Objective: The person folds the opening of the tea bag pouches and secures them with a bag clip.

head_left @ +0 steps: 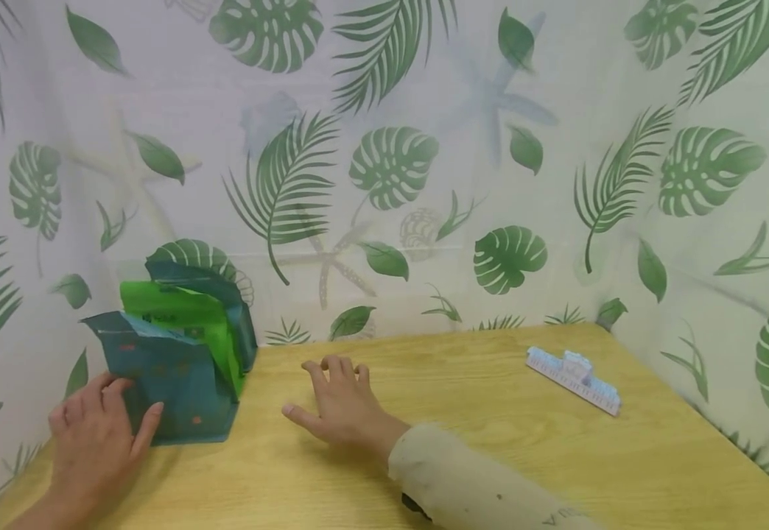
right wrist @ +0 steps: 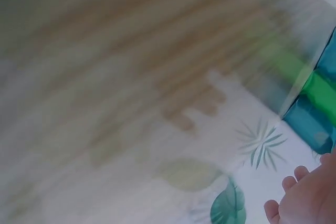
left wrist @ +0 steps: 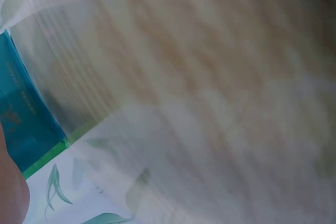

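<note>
Three upright pouch bags stand one behind another at the table's left: a dark teal bag (head_left: 172,383) in front, a bright green bag (head_left: 182,305) in the middle, another dark teal bag (head_left: 241,302) at the back. At the front bag's lower left, my left hand (head_left: 96,442) touches it with fingers and thumb spread. My right hand (head_left: 341,405) is to the right of the bags, apart from them, palm down over the wood with fingers loosely spread and nothing held. In the right wrist view, the green bag (right wrist: 323,93) shows between teal ones, beyond the right hand (right wrist: 310,198).
A long pale blue and white clip (head_left: 573,379) lies on the right of the wood-grain table (head_left: 464,427). Leaf-printed sheeting (head_left: 424,199) rises behind the table and along both sides.
</note>
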Demonstrator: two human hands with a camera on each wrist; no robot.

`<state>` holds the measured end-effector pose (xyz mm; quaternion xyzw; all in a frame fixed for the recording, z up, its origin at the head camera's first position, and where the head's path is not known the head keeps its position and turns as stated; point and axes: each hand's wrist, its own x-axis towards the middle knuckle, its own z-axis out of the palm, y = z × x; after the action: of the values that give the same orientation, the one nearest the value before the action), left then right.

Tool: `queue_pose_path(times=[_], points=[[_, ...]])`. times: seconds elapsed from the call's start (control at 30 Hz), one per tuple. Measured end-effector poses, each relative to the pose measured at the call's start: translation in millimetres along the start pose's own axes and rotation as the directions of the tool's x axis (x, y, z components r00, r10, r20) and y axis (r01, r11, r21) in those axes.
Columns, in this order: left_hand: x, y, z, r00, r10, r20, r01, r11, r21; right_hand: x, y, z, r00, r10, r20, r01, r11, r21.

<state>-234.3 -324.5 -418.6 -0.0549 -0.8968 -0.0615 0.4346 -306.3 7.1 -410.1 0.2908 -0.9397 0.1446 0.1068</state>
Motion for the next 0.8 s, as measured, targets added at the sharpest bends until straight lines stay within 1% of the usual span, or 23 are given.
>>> queue_pose_path(times=[0.07,0.13,0.3,0.4,0.53,0.63,0.8], points=[[-1.1,-0.9,-2.3,0.998,-0.04,0.047,0.04,0.999,-0.009,1,-5,2,1.0,-0.024,0.001,0.024,0.999,-0.025],[-2.7,-1.9,-4.5,0.994,-0.074,0.077,0.076,0.997,-0.018,3,-9,4,0.999,-0.048,0.002,0.048,0.997,-0.052],[-4.3,-5.9,-7.2,0.989,-0.116,0.096,0.118,0.993,-0.015,8,-18,9,0.996,-0.084,0.004,0.084,0.993,-0.085],[-4.2,-8.7,-7.5,0.982,-0.14,0.127,0.14,0.99,0.006,11,-24,13,0.996,-0.094,0.01,0.095,0.991,-0.095],[-3.6,-12.9,-7.8,0.965,-0.184,0.186,0.175,0.983,0.061,16,-33,16,0.994,-0.103,0.025,0.105,0.988,-0.112],[-3.6,-16.1,-6.0,0.952,-0.21,0.222,0.195,0.977,0.087,18,-40,18,0.993,-0.107,0.04,0.11,0.989,-0.102],[-4.2,-21.8,-2.1,0.932,-0.225,0.284,0.202,0.973,0.108,21,-52,24,0.991,-0.119,0.059,0.125,0.986,-0.109]])
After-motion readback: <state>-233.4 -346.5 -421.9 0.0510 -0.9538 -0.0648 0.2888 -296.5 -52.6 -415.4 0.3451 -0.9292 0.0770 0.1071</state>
